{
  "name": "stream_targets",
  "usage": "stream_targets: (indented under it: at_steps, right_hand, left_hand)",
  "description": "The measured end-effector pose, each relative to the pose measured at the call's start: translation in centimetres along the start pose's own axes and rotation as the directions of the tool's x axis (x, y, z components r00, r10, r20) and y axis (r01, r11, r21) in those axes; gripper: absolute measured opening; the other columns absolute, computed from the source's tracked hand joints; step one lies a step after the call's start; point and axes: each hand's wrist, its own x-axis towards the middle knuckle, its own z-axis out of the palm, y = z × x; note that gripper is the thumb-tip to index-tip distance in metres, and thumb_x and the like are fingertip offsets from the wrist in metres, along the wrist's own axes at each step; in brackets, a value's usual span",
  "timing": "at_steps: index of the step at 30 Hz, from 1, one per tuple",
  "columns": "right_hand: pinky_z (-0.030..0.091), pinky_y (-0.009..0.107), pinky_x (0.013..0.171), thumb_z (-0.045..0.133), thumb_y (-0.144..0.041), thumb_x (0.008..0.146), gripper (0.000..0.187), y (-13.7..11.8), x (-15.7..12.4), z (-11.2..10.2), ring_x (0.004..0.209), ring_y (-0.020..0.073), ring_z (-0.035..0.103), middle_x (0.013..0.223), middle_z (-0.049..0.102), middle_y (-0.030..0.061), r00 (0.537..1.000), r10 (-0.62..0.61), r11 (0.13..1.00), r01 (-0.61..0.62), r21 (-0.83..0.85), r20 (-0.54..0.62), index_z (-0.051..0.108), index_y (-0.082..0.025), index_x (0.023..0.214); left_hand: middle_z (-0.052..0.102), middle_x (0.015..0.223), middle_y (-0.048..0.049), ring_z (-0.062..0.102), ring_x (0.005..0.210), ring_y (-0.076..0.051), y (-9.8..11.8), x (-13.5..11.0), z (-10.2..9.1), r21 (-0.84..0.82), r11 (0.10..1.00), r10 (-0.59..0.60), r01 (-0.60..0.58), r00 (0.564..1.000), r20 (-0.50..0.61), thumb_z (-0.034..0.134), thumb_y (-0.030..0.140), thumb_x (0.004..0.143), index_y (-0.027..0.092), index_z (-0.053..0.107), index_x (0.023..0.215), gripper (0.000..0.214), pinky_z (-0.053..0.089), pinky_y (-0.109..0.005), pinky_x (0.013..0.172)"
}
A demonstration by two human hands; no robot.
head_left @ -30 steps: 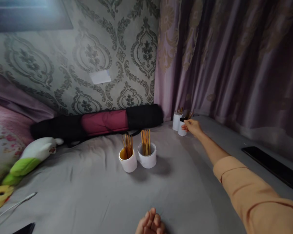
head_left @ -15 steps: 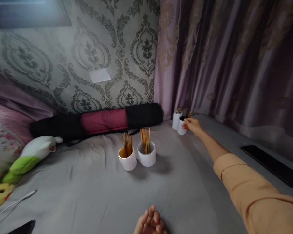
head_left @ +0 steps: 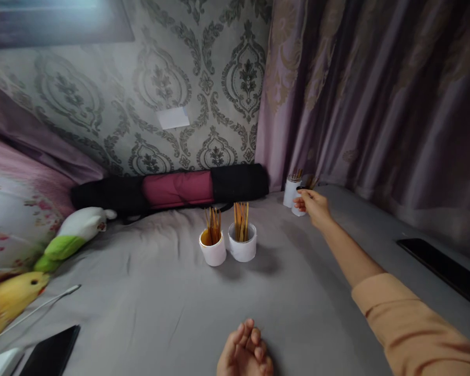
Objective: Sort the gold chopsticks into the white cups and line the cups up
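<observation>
My right hand (head_left: 312, 206) reaches to the back right, its fingers closed at the rim of a small white cup (head_left: 298, 210) with a dark inside. Thin sticks (head_left: 312, 182) show behind that hand; whether they stand in this cup I cannot tell. Just behind it, another white container (head_left: 291, 193) holds sticks. My left hand (head_left: 247, 351) rests palm up at the bottom middle, fingers loosely curled and holding nothing. Between the hands and the wall stand two wider white cups, the left cup (head_left: 214, 254) yellow inside and the right cup (head_left: 243, 250) grey inside, both with upright wooden sticks.
A black and maroon long bag (head_left: 176, 189) lies along the wall. Plush toys (head_left: 13, 300), a white cable (head_left: 35, 313) and a black flat device (head_left: 50, 351) are at the left. A long black object (head_left: 442, 266) lies at the right on the grey sheet (head_left: 160, 297).
The view has shifted a little left, so everything appears further right. My right hand stays at the small white cup. More of my left hand shows, in the same loose curl.
</observation>
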Motion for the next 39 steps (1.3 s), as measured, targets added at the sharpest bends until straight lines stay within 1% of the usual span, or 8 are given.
stream_targets:
  at_steps: [4, 7, 13, 17, 24, 29, 33, 39]
  right_hand:
    - [0.039, 0.015, 0.039, 0.052, -0.033, 0.078, 0.02, -0.2, -3.8, 1.7, 0.046, 0.0065, 0.054, 0.064, 0.061, 0.002, 0.987, 0.042, 0.998, -0.049, 0.04, 0.153, 0.057, -0.015, 0.086]
    - [0.039, 0.016, 0.04, 0.053, -0.038, 0.076, 0.024, 0.0, -6.5, 3.1, 0.048, 0.0065, 0.053, 0.064, 0.06, 0.0015, 0.958, 0.072, 0.996, -0.084, 0.03, 0.278, 0.057, -0.016, 0.086]
    - [0.037, 0.018, 0.041, 0.053, -0.046, 0.074, 0.033, 0.6, -9.8, 5.1, 0.045, 0.0062, 0.05, 0.062, 0.057, -0.0012, 0.842, 0.109, 0.994, -0.098, -0.048, 0.528, 0.057, -0.017, 0.09]
    - [0.036, 0.018, 0.04, 0.051, -0.048, 0.075, 0.038, 0.5, -10.8, 5.7, 0.043, 0.0057, 0.046, 0.057, 0.053, -0.0034, 0.769, 0.103, 0.994, -0.061, -0.088, 0.63, 0.055, -0.017, 0.098]
    - [0.035, 0.019, 0.041, 0.048, -0.048, 0.077, 0.043, 0.0, -11.2, 6.3, 0.041, 0.006, 0.042, 0.052, 0.048, -0.0057, 0.677, 0.112, 0.985, 0.021, -0.172, 0.728, 0.052, -0.017, 0.105]
    - [0.031, 0.018, 0.04, 0.046, -0.047, 0.079, 0.034, 0.6, -10.8, 6.9, 0.039, 0.0051, 0.038, 0.048, 0.043, -0.0071, 0.641, 0.074, 0.973, 0.121, -0.196, 0.764, 0.054, -0.016, 0.092]
    - [0.03, 0.018, 0.04, 0.046, -0.045, 0.079, 0.029, 0.9, -10.7, 7.0, 0.038, 0.0045, 0.037, 0.047, 0.041, -0.0071, 0.636, 0.041, 0.968, 0.167, -0.189, 0.77, 0.052, -0.016, 0.075]
    - [0.03, 0.017, 0.039, 0.046, -0.044, 0.079, 0.029, 0.6, -11.1, 7.0, 0.04, 0.0046, 0.037, 0.049, 0.042, -0.0065, 0.655, 0.037, 0.962, 0.182, -0.205, 0.755, 0.05, -0.016, 0.072]
  left_hand:
    - [0.051, 0.056, 0.0024, 0.042, 0.047, -0.006, 0.0, -0.2, 0.1, -0.041, 0.999, -0.004, 0.003, 1.0, -0.017, 0.074, 0.022, 0.054, 0.012, 0.065, 0.07, 0.021, 0.029, -0.02, 0.044]
    - [0.051, 0.057, 0.0022, 0.041, 0.047, -0.006, 0.1, -0.4, 0.2, -0.061, 0.998, 0.003, -0.004, 1.0, -0.018, 0.073, 0.022, 0.055, 0.012, 0.064, 0.071, 0.021, 0.029, -0.02, 0.045]
    - [0.051, 0.059, 0.0023, 0.041, 0.046, -0.006, 0.1, -0.5, 0.1, -0.059, 0.998, 0.035, -0.037, 0.999, -0.028, 0.07, 0.023, 0.058, 0.012, 0.062, 0.073, 0.02, 0.027, -0.02, 0.044]
    - [0.051, 0.059, 0.0025, 0.041, 0.046, -0.006, 0.2, -0.5, 0.1, -0.071, 0.996, 0.046, -0.049, 0.998, -0.032, 0.069, 0.023, 0.058, 0.012, 0.061, 0.073, 0.02, 0.028, -0.02, 0.044]
    - [0.051, 0.058, 0.0024, 0.041, 0.046, -0.006, 0.3, -0.5, 0.1, -0.08, 0.996, 0.044, -0.046, 0.999, -0.027, 0.07, 0.022, 0.058, 0.012, 0.061, 0.072, 0.019, 0.027, -0.02, 0.044]
    - [0.051, 0.057, 0.0024, 0.041, 0.046, -0.006, 0.3, -0.5, 0.2, -0.091, 0.995, 0.039, -0.041, 0.999, -0.016, 0.071, 0.022, 0.058, 0.011, 0.062, 0.071, 0.019, 0.027, -0.02, 0.043]
    - [0.051, 0.058, 0.0024, 0.041, 0.046, -0.006, 0.3, -0.6, 0.2, -0.091, 0.995, 0.038, -0.039, 0.999, -0.014, 0.071, 0.022, 0.058, 0.011, 0.062, 0.071, 0.019, 0.027, -0.02, 0.043]
    - [0.051, 0.058, 0.002, 0.04, 0.046, -0.006, 0.2, -0.6, 0.2, -0.081, 0.996, 0.043, -0.046, 0.999, -0.031, 0.07, 0.022, 0.058, 0.012, 0.062, 0.072, 0.018, 0.028, -0.02, 0.044]
